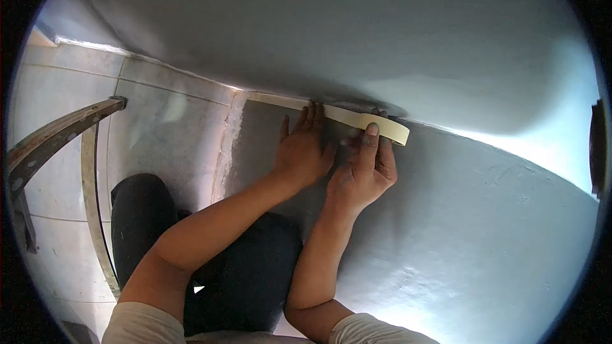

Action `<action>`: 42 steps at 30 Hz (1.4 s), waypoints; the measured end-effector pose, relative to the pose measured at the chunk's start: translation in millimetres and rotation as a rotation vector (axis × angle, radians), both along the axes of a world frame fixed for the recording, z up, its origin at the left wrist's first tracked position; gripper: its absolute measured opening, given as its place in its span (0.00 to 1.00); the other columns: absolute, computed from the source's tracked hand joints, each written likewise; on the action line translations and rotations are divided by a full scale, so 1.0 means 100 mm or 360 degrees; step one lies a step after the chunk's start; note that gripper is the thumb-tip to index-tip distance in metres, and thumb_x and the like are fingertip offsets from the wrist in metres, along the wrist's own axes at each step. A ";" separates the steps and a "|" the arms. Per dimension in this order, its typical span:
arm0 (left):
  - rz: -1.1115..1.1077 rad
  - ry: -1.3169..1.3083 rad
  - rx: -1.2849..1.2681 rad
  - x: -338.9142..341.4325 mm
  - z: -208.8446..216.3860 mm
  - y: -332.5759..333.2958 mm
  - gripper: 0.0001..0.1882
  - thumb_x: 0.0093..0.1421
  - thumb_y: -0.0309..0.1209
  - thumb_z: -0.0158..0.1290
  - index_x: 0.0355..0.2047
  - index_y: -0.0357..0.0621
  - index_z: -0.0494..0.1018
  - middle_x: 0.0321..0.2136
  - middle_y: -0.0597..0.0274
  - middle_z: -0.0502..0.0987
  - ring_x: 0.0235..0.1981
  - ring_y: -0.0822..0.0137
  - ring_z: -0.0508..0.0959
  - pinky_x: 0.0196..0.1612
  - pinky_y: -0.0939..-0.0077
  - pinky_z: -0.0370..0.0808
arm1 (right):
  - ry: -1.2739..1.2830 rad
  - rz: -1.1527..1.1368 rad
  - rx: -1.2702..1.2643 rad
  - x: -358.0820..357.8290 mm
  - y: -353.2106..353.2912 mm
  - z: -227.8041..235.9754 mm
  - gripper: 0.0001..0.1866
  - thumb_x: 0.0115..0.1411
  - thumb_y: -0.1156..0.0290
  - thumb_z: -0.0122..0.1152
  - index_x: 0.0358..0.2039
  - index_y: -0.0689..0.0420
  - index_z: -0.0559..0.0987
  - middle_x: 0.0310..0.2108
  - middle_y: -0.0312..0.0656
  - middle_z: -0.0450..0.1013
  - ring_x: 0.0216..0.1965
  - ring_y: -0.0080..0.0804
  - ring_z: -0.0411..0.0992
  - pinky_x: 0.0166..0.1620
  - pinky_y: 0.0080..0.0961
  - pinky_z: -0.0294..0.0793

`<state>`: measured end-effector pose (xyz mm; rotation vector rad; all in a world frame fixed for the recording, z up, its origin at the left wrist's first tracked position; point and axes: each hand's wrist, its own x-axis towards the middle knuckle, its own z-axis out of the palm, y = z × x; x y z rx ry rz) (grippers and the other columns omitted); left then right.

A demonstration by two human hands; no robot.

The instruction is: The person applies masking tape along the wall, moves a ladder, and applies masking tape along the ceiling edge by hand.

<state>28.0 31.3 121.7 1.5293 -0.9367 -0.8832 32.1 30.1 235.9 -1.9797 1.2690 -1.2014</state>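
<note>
My right hand (364,169) holds a cream roll of masking tape (381,129) against the seam between the light wall and the dark grey lower band (446,216). A strip of the tape (280,99) runs left from the roll along that seam. My left hand (302,150) lies flat on the dark band just below the seam, fingertips pressing the tape strip. Both forearms reach up from the lower edge, and my knees in dark trousers (140,216) are bent under me.
A pale tiled floor (166,121) lies at the left. A curved metal and wood frame (64,134) stands on it at the far left. The light wall (382,25) fills the upper part of the view.
</note>
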 end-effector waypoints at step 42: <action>0.0273 0.0274 0.0458 -0.12 -1.28 -0.17 0.41 0.76 0.54 0.33 0.79 0.39 0.53 0.79 0.51 0.56 0.80 0.44 0.51 0.78 0.32 0.32 | -0.0215 0.0086 0.0001 0.04 0.02 0.00 0.09 0.71 0.71 0.68 0.40 0.66 0.86 0.32 0.36 0.81 0.33 0.18 0.72 0.36 0.20 0.67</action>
